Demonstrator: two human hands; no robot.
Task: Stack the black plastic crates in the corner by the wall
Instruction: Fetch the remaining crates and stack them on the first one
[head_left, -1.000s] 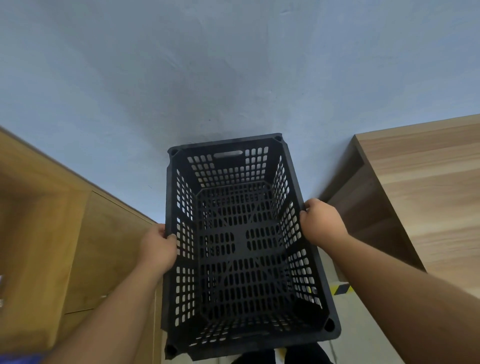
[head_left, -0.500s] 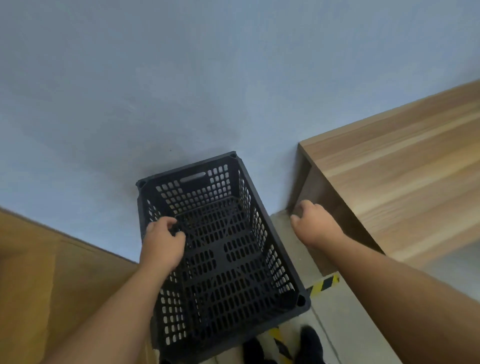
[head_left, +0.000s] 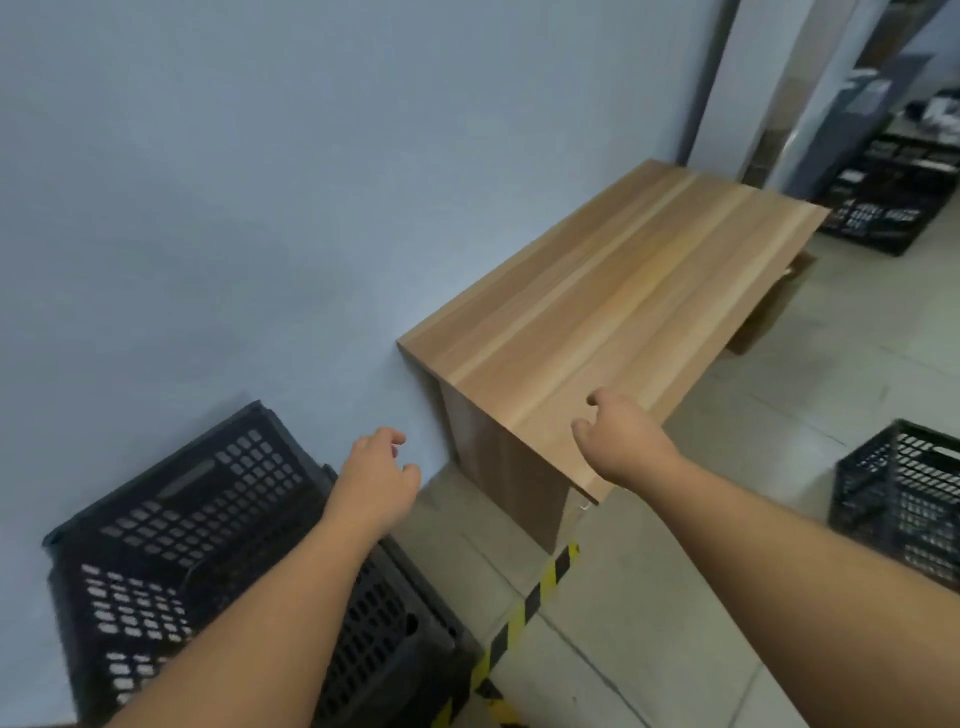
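A black perforated plastic crate (head_left: 171, 525) stands at the lower left against the pale blue wall, and its lower side suggests another crate beneath it. My left hand (head_left: 376, 480) hovers above the crate's right rim, fingers loosely apart, holding nothing. My right hand (head_left: 621, 441) is in the air over the near corner of a wooden table, also empty with fingers spread. Another black crate (head_left: 904, 499) stands on the floor at the right edge. More black crates (head_left: 893, 202) are stacked far off at the upper right.
The low wooden table (head_left: 613, 306) stands against the wall (head_left: 260, 182) to the right of the crate. Yellow-and-black tape (head_left: 524, 618) runs across the grey floor between them. A cardboard box (head_left: 769, 312) sits under the table's far end.
Both hands have let go of the crate, which now rests by the wall. The view has swung to the right, bringing the table and the other crates into sight.
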